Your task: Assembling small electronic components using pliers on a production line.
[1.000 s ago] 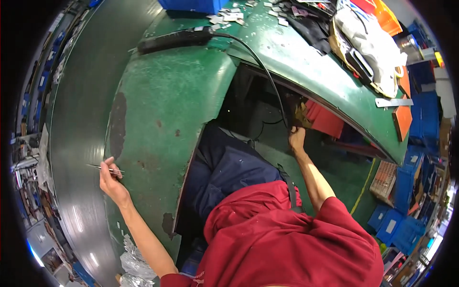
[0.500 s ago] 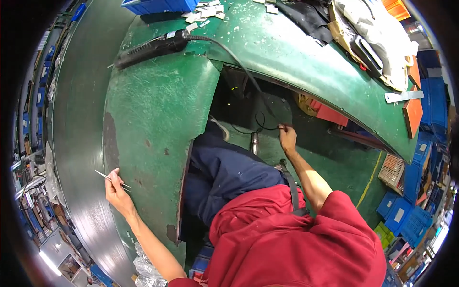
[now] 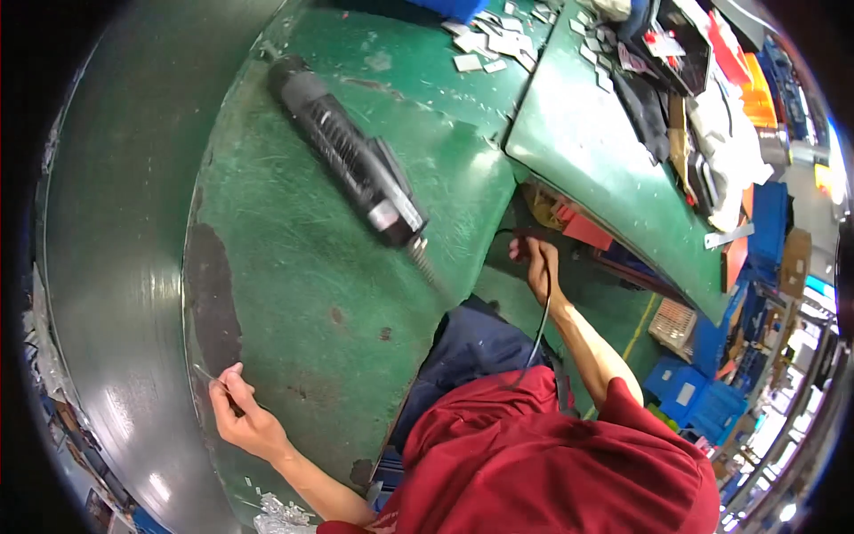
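My left hand [image 3: 245, 418] is above the green bench's left edge, fingers pinched on a thin silver tweezers-like tool [image 3: 205, 372]; most of that tool is hidden by the fingers. My right hand [image 3: 541, 267] is closed round a thin black cord [image 3: 546, 311], over the gap beside the bench. From that hand the cord hangs toward my lap, and another bit sticks out past the fingers. A black electric screwdriver [image 3: 342, 156] lies slantwise on the green bench top [image 3: 294, 294], its coiled cord end pointing toward me. Neither hand touches the screwdriver.
Small flat grey pieces [image 3: 498, 40] lie scattered at the far side by a blue bin [image 3: 449, 7]. A second green tabletop [image 3: 587, 133] stands to the right, bearing cloth and a metal ruler [image 3: 729, 236]. Blue crates [image 3: 680, 383] stand at right. A dark metal strip [image 3: 116, 267] runs along the left.
The screwdriver has turned and now lies nearer the bench middle in view. The cord that ran from it across the gap has shifted toward my lap. My view has also shifted.
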Available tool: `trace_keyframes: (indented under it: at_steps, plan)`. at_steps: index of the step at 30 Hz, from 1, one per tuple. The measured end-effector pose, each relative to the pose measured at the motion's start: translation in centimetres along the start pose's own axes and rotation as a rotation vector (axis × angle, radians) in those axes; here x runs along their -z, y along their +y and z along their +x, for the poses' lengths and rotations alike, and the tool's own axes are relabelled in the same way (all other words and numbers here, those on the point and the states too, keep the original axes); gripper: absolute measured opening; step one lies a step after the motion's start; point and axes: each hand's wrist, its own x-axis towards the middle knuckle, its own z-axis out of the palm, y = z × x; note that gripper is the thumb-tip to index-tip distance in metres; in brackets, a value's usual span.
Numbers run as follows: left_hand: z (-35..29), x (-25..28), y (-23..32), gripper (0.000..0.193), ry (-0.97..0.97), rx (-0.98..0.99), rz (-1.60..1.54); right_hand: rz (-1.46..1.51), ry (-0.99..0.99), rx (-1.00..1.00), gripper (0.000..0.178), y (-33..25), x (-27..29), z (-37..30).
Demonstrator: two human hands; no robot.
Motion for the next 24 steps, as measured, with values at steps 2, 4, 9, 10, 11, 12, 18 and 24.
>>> trace_keyframes:
  at_steps: [2,4,9,10,11,12,18,24]
  plan:
    - [0.0,-1.1,0.3,0.029,-0.025,-0.017,-0.032,0.067,0.017,-0.13,0.046,-4.2,0.7,0.0]
    - [0.3,-1.0,0.2,0.029,-0.038,-0.025,-0.038,0.063,-0.072,-0.065,0.045,-10.0,-0.3,-1.1]
    - [-0.3,-0.4,-0.1,0.028,0.029,0.01,0.016,-0.144,-0.364,0.056,0.035,-18.7,-1.4,0.4]
    - [-0.2,-0.5,-0.4,0.028,0.057,0.015,0.019,-0.204,-0.407,0.032,0.036,-17.6,-1.3,-0.1]
    - [-0.1,-0.3,-0.8,0.028,0.041,-0.034,0.056,-0.239,-0.456,0.035,0.033,-15.8,-1.3,-0.5]
    - [-0.1,-0.2,-0.9,0.028,0.027,-0.083,0.098,-0.368,-0.498,0.172,0.029,-14.7,-0.8,-0.9]
    - [0.4,-1.5,0.5,0.027,0.086,-0.107,-0.095,-0.244,-0.218,0.269,0.027,-7.2,-0.7,-1.5]
    - [0.6,-1.1,0.0,0.038,0.089,-0.142,-0.108,-0.283,-0.208,0.52,0.025,-7.6,-1.6,-4.5]
